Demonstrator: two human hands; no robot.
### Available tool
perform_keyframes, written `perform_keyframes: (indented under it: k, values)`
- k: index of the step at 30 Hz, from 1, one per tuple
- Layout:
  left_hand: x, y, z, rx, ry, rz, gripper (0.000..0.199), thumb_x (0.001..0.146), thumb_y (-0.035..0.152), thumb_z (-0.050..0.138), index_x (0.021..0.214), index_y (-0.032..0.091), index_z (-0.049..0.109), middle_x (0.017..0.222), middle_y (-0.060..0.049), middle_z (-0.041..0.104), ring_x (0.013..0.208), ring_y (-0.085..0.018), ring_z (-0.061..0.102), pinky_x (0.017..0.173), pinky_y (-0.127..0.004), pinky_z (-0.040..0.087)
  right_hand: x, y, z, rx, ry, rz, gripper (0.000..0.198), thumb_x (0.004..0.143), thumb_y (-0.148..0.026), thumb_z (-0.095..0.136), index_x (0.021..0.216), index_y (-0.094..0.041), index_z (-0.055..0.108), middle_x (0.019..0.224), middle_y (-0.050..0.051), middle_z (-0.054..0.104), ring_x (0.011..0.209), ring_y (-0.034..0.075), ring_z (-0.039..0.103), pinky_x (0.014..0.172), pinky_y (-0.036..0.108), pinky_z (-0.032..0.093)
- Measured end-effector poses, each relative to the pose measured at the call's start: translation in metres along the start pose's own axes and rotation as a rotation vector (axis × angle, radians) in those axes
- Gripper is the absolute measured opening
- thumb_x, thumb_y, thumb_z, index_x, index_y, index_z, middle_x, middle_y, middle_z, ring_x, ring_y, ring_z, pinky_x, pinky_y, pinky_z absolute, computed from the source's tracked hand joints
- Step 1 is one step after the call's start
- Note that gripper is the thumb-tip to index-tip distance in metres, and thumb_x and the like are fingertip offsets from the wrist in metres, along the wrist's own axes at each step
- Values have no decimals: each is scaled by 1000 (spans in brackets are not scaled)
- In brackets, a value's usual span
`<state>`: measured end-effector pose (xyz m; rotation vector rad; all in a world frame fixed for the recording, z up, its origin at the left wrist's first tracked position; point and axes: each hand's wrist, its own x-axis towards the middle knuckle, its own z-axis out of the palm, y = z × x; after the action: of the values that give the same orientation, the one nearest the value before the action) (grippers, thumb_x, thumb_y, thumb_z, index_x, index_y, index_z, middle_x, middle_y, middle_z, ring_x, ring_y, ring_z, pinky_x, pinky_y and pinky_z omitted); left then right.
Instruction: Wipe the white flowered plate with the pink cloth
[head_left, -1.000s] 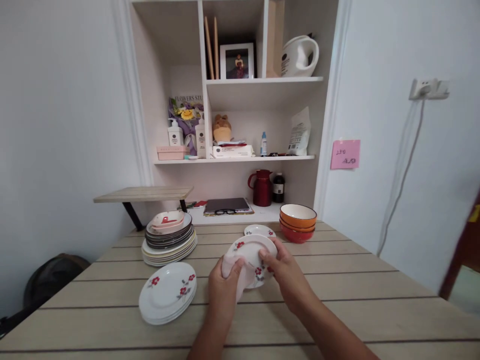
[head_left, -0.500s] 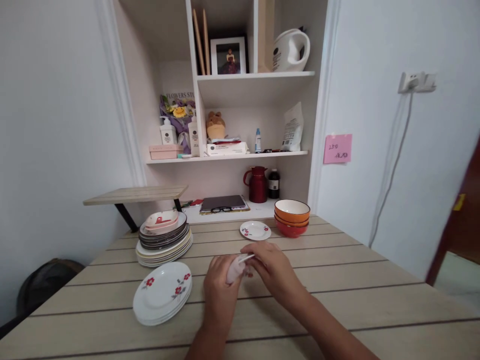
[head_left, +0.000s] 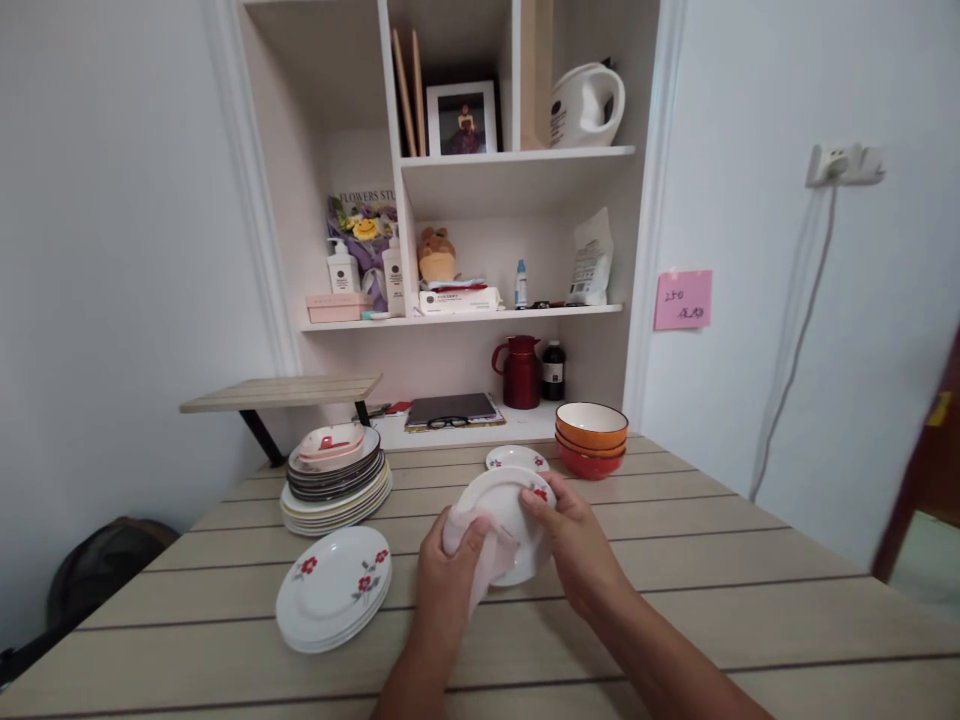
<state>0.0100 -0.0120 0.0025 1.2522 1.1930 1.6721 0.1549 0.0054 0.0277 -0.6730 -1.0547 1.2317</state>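
A small white plate (head_left: 491,492) with red flowers is held up above the table, its face tilted toward me. My right hand (head_left: 574,535) grips its right rim, the thumb on the face. My left hand (head_left: 451,560) is closed on a pale pink cloth (head_left: 491,560), which it presses over the plate's left side; part of the cloth hangs down below. Just behind lies another small flowered plate (head_left: 517,458) on the table. To the left of my left hand sits a stack of larger flowered plates (head_left: 330,590).
Farther left rises a tall stack of mixed plates (head_left: 337,505) topped by pink-rimmed dishes (head_left: 330,443), near a small raised wooden shelf (head_left: 281,393). Orange and red bowls (head_left: 591,440) are stacked at the back right. Behind the table stand a red jug (head_left: 520,372) and a dark bottle (head_left: 553,370).
The small plate, seen nearly edge-on before, is now turned with its face toward me. The cloth has spread from a bunch in my left hand across the plate. The view has shifted slightly.
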Motion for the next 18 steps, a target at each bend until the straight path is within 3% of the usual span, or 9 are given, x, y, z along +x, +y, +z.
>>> perform_keyframes:
  k: [3,5,8,11,14,18]
  values:
    - [0,0,0,5,6,-14,38,72,47,72,90,14,69,80,-6,72,72,-20,65,67,-27,52,1,6,0,38,27,42,36,75,-41,72,104,-22,61,83,1,68,69,17,59,63,27,45]
    - [0,-1,-1,77,60,38,33,73,45,71,88,15,70,79,-6,73,73,-21,66,67,-28,52,2,6,-2,-110,-15,-8,34,79,-40,67,107,-22,60,87,3,68,74,20,60,65,29,46]
    - [1,-2,-4,203,109,186,26,77,40,68,89,17,71,80,-6,74,74,-22,67,69,-30,52,3,2,-6,-517,-73,-276,33,82,-31,63,114,-24,60,105,6,66,91,24,60,76,35,47]
    - [2,-6,-8,408,86,435,17,78,24,65,93,20,72,88,-7,74,83,-24,67,77,-35,52,0,-3,-6,-874,-131,-594,39,85,-18,57,123,-27,59,124,9,60,109,27,55,87,40,45]
    - [1,-10,-10,599,-8,662,29,75,7,58,96,22,71,92,-6,73,88,-24,66,80,-38,52,-3,-7,-4,-1111,-273,-743,32,88,-11,51,110,-28,65,107,6,69,99,26,60,86,42,43]
    - [-1,-10,-10,620,-6,752,27,77,9,60,99,22,69,90,-6,72,85,-23,65,77,-36,52,-6,-11,-2,-1164,-315,-690,23,89,-11,51,97,-26,68,92,4,72,87,24,63,80,39,43]
